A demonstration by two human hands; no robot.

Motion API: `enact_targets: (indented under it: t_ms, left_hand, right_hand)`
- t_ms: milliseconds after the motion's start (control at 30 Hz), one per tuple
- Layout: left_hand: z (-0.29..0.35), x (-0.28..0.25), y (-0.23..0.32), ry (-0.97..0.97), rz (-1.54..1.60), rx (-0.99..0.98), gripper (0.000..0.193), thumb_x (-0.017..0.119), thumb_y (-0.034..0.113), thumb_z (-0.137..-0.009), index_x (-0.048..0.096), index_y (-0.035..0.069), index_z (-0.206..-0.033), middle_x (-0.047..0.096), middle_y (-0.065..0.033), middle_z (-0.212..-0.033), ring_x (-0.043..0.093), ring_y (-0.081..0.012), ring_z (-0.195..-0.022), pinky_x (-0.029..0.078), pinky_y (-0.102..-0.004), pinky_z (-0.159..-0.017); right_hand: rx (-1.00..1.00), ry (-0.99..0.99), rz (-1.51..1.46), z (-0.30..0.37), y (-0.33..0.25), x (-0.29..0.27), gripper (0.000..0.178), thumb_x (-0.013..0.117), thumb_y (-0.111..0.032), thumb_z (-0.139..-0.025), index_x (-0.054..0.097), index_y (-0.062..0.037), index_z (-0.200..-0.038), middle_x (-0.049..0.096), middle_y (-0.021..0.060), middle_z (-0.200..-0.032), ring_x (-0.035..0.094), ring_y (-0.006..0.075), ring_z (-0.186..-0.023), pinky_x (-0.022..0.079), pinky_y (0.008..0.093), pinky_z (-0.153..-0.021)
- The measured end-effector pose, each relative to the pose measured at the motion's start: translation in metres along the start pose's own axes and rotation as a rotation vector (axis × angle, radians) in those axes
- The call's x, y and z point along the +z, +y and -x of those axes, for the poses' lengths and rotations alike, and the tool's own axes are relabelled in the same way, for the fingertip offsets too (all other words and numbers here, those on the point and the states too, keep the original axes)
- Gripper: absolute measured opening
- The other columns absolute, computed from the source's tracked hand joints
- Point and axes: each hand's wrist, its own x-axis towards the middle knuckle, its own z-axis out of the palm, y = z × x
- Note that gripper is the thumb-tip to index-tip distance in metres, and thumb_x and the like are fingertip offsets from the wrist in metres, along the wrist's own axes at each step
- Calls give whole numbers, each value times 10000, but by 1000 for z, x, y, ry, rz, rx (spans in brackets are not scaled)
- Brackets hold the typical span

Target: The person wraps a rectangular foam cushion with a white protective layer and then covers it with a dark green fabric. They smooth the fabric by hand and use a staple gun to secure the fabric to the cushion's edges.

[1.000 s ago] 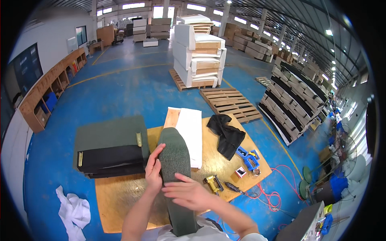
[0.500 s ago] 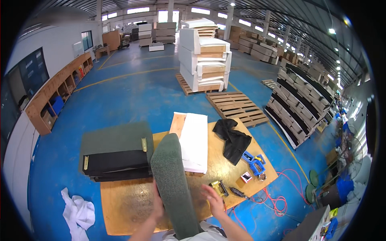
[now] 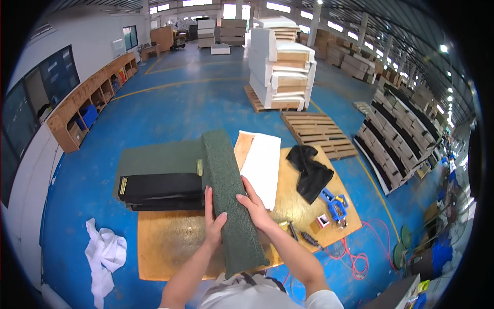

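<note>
A long padded panel covered in dark green fabric stretches away from my body over the wooden work table. My left hand presses against its left side, thumb lying on the top face. From the other side, my right hand clasps the right edge, its thumb also on the fabric. The panel's near end hangs close to my waist. Left of it sits a stack of green and black upholstered pieces. Beyond my right hand lies a white padded board with bare wood.
Black cloth lies on the table's right part, near blue bins, a small box and a black air tool. Red hose trails on the floor. White cloth lies at left; a pallet stands beyond.
My right hand has come from open air beside the panel onto its right edge. The panel has shifted forward and tilted, its far end now beside the green stack. The view has shifted too.
</note>
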Motion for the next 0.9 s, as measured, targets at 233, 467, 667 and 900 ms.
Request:
enact_targets:
  t_ms: [233, 467, 667, 900]
  left_hand:
    - [68, -14, 17, -254, -691, 392, 370, 615, 250, -902, 593, 89, -1234, 298, -200, -1602, 209, -491, -1485, 167, -592, -1197]
    - [128, -22, -9, -229, -596, 475, 522, 550, 453, -954, 527, 93, -1331, 200, -218, -1630, 171, -515, -1478, 146, -646, -1171]
    - [123, 10, 6, -31, -483, 359, 545, 427, 434, -991, 465, 73, -1398, 89, -263, -1653, 172, -427, -1508, 155, -541, -1205]
    - [69, 40, 22, -65, -902, 334, 426, 513, 299, -924, 610, 19, -1230, 454, -213, -1508, 311, -431, -1456, 220, -561, -1181]
  right_hand:
    - [-57, -13, 7, 121, 35, -12, 648, 518, -205, -1024, 255, 29, -1567, 294, 172, -1619, 334, 265, -1467, 261, 361, -1193]
    - [241, 100, -151, 237, 87, -18, 618, 464, -262, -1054, 271, 20, -1570, 279, 135, -1638, 290, 226, -1495, 207, 353, -1214]
    - [150, 39, -279, 191, 50, -3, 568, 419, -281, -1077, 330, 21, -1549, 351, 121, -1607, 283, 203, -1495, 180, 334, -1218]
    - [129, 169, -287, 145, 61, -54, 357, 541, -189, -1034, 609, 45, -1295, 636, 98, -1268, 584, 155, -1141, 429, 279, -1008]
